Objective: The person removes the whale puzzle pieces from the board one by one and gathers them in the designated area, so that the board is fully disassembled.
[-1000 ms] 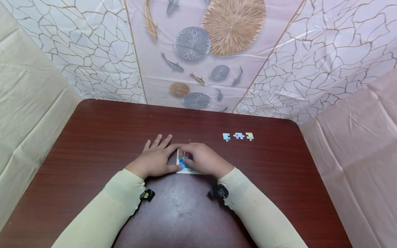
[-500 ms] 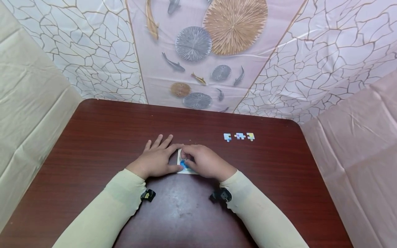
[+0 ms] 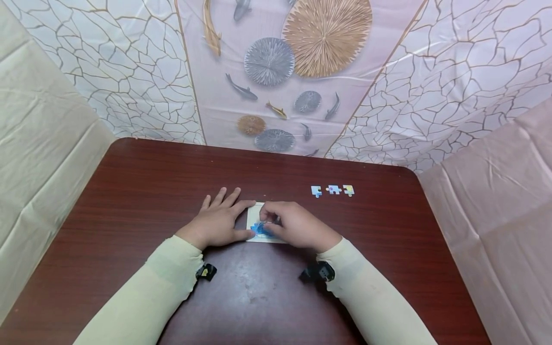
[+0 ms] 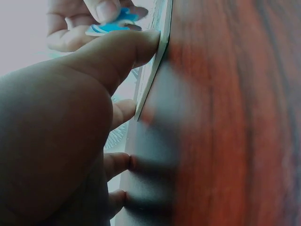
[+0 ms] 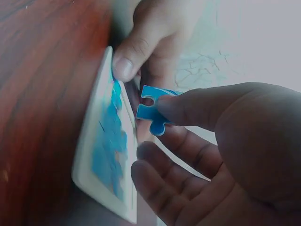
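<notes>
A small white-framed board [image 3: 255, 211] with a blue picture area lies flat on the table between the hands. My left hand [image 3: 216, 223] lies spread, its thumb and index finger touching the board's left edge; the left wrist view shows the thumb [image 4: 136, 44] on the rim. Over the board, my right hand [image 3: 297, 225] pinches a blue puzzle piece [image 5: 153, 113] between thumb and fingers, as the right wrist view shows. That piece is held off the board [image 5: 89, 188], tabs and notch visible. The right hand covers part of the board in the head view.
Three loose puzzle pieces, a left one [image 3: 316, 190], a middle one [image 3: 334, 189] and a right one [image 3: 348, 190], lie beyond my right hand. The brown table [image 3: 164, 172] ends at patterned cloth [image 3: 224, 115] behind and plain cloth on both sides.
My right hand has shifted slightly right, uncovering more of the board's top and blue area. The left hand has stayed spread at the board's left edge.
</notes>
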The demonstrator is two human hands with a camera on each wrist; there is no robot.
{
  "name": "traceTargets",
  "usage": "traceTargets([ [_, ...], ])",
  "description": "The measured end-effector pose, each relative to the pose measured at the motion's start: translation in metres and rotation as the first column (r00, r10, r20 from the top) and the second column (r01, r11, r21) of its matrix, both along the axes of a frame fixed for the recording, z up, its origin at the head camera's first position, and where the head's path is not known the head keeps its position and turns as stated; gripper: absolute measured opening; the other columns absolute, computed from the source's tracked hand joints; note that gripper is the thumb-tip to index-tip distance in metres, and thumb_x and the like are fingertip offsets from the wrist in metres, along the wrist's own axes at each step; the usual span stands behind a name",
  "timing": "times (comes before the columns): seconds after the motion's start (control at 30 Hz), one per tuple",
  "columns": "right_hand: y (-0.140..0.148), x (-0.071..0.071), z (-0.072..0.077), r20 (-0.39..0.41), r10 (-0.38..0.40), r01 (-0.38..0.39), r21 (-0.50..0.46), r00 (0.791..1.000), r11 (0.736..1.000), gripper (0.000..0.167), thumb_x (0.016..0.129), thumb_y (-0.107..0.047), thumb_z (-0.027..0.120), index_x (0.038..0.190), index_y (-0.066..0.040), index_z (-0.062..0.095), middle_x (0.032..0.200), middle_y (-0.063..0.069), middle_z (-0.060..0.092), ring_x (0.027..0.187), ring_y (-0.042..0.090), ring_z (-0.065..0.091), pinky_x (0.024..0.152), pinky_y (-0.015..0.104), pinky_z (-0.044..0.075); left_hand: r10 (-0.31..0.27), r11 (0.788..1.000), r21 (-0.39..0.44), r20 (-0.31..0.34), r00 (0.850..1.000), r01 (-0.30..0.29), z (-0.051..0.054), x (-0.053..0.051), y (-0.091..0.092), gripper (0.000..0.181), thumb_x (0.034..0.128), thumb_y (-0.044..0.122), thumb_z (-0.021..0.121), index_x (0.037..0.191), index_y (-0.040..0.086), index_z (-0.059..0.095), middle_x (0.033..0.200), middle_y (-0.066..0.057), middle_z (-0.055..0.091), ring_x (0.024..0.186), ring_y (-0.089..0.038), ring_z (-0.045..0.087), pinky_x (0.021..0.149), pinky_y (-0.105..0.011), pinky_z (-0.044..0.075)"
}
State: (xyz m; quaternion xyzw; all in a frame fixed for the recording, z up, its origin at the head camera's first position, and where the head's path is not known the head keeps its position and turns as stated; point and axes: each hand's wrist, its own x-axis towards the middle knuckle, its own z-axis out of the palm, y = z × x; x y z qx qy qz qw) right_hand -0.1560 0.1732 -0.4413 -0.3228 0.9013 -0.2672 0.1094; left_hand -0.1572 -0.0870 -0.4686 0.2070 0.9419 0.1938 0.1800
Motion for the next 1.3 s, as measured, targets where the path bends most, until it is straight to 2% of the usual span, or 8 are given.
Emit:
traceTargets([
  [0.23,0.026,-0.004,0.011,0.015,-0.060,0.060,0.015,0.998,0.998,0.014,0.105,-0.016,0.081,0.110,-0.024,0.071,0.093,-0.010,0.069,0.087,0.011,0.064,0.080,0.032,0.059,0.013,1.000,-0.001,0.003,1.000,-0.013,0.001,0.001,0.001,0.089,0.0993,0.072,0.073,0.176,0.043,0.038,0.191,-0.011,0.009,0.177,-0.048,-0.001,0.135,-0.081,0.005],
  [0.43,0.049,-0.011,0.015,0.021,-0.115,0.115,0.028,0.993,0.993,0.014,0.105,-0.013,0.081,0.108,-0.023,0.072,0.095,-0.010,0.071,0.089,0.013,0.065,0.083,0.035,0.059,0.015,1.000,0.008,0.007,1.000,-0.015,0.002,0.002,0.001,0.089,0.0993,0.072,0.074,0.175,0.043,0.038,0.191,-0.011,0.010,0.176,-0.049,-0.001,0.135,-0.081,0.005],
  [0.8,0.088,-0.026,0.010,0.019,-0.227,0.223,0.125,0.974,0.967,0.010,0.106,-0.012,0.078,0.109,-0.021,0.075,0.096,-0.005,0.073,0.091,0.017,0.066,0.086,0.041,0.058,0.005,1.000,0.023,0.007,1.000,-0.005,0.001,0.002,0.000,0.088,0.1004,0.070,0.074,0.176,0.042,0.038,0.191,-0.011,0.010,0.176,-0.050,-0.001,0.134,-0.082,0.004],
  [1.13,0.113,-0.044,0.006,0.082,-0.286,0.271,0.159,0.955,0.949,0.008,0.107,-0.009,0.073,0.109,-0.016,0.075,0.093,0.000,0.074,0.085,0.020,0.065,0.079,0.039,0.056,0.005,1.000,0.024,0.003,1.000,-0.005,-0.001,0.002,0.000,0.088,0.1007,0.070,0.074,0.176,0.042,0.038,0.191,-0.011,0.010,0.176,-0.050,-0.001,0.133,-0.083,0.004],
  [1.3,0.119,-0.050,0.003,0.096,-0.292,0.273,0.173,0.951,0.946,0.009,0.107,-0.008,0.072,0.109,-0.016,0.075,0.092,0.000,0.074,0.084,0.020,0.065,0.081,0.039,0.055,0.007,1.000,0.027,0.009,1.000,-0.007,-0.001,0.002,0.000,0.088,0.1006,0.070,0.073,0.176,0.042,0.038,0.191,-0.011,0.009,0.176,-0.049,-0.001,0.134,-0.083,0.003],
])
